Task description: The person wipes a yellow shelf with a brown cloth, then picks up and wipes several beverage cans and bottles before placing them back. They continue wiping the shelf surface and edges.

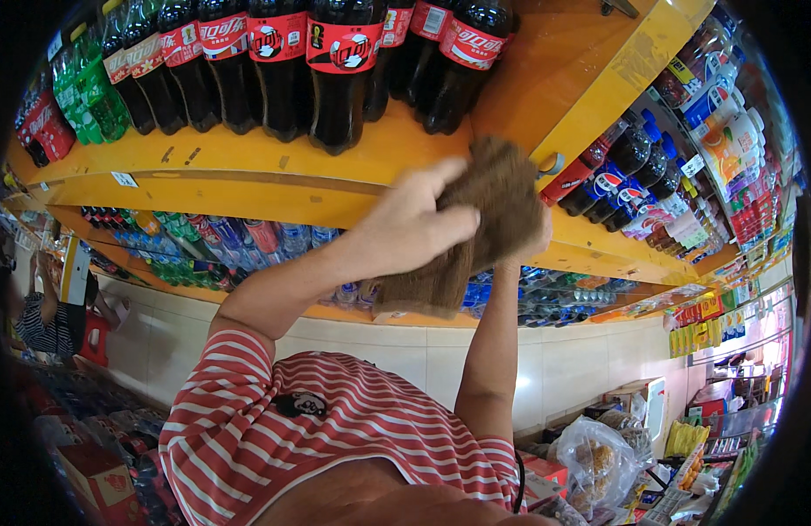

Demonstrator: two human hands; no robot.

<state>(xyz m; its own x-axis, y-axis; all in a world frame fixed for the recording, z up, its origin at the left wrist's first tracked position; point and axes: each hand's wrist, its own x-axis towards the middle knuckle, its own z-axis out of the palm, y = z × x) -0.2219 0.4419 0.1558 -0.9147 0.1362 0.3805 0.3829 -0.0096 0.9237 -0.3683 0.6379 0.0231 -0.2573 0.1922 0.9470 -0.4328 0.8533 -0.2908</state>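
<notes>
A brown cloth [504, 197] is bunched between my two hands, in front of the yellow shelf edge [261, 197]. My left hand [412, 220] grips its left side, with thumb and fingers blurred by motion. Part of the cloth hangs below that hand. On the cloth's far right side, my right hand [544, 230] holds it, mostly hidden behind the fabric. Just above the cloth, large cola bottles [343, 72] with red labels stand in a row on the yellow shelf. Green soda bottles [90, 92] stand at the row's left end.
A vertical yellow panel [615, 79] divides the shelf from pepsi bottles [615, 184] on the right. Lower shelves hold water bottles [293, 240]. Behind at left are a person [47, 322] and a red stool [95, 338]. A clear plastic bag [596, 460] sits among goods at lower right.
</notes>
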